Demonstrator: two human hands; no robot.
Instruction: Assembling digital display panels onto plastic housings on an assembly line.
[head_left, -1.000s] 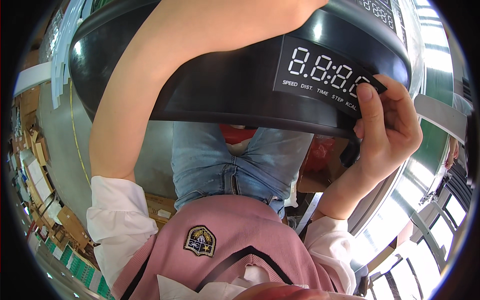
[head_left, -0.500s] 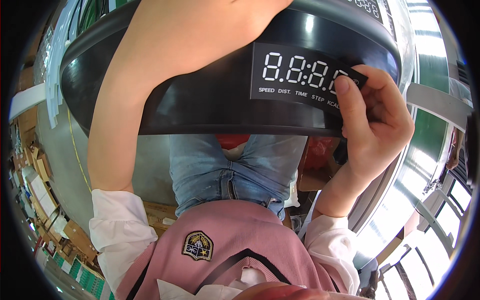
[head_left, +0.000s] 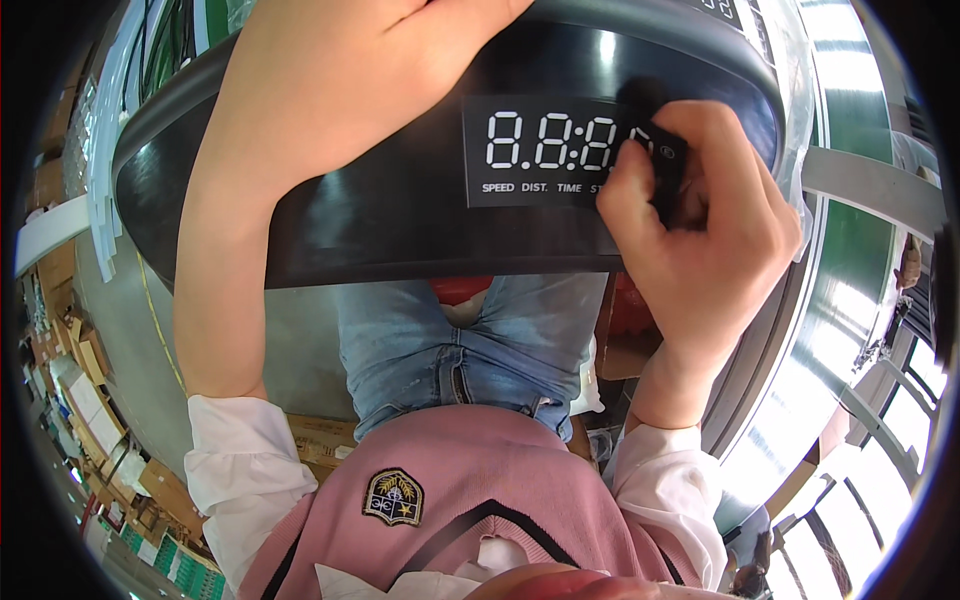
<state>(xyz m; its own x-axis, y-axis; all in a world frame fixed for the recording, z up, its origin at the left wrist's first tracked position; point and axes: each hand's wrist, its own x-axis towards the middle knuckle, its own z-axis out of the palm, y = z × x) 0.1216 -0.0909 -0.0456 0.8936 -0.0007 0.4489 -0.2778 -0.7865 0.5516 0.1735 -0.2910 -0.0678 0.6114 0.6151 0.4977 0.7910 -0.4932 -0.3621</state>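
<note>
Across my lap lies a large glossy black plastic cover (head_left: pixel 390 235) with rounded ends. On its face sits a thin black display sticker (head_left: pixel 478 150) with white digit shapes and small lettering; its left part lies flat against the cover. My right hand (head_left: pixel 715 215) pinches the sticker's right end between thumb and bent fingers, and this end is lifted and partly hidden by them. My left hand (head_left: pixel 425 50) reaches over the cover's upper left part, its fingers cut off by the top edge of the picture.
More printed black stickers (head_left: pixel 722 10) lie beyond the cover at the upper right. A bench with a green surface (head_left: pixel 845 240) and a grey rail (head_left: pixel 880 190) runs along the right. Cardboard boxes (head_left: pixel 90 400) crowd the floor at the far left.
My right hand has moved left and rolled over, knuckles now higher, still pinching the sticker. Sticker and cover have shifted a little left. My left hand has slid slightly left.
</note>
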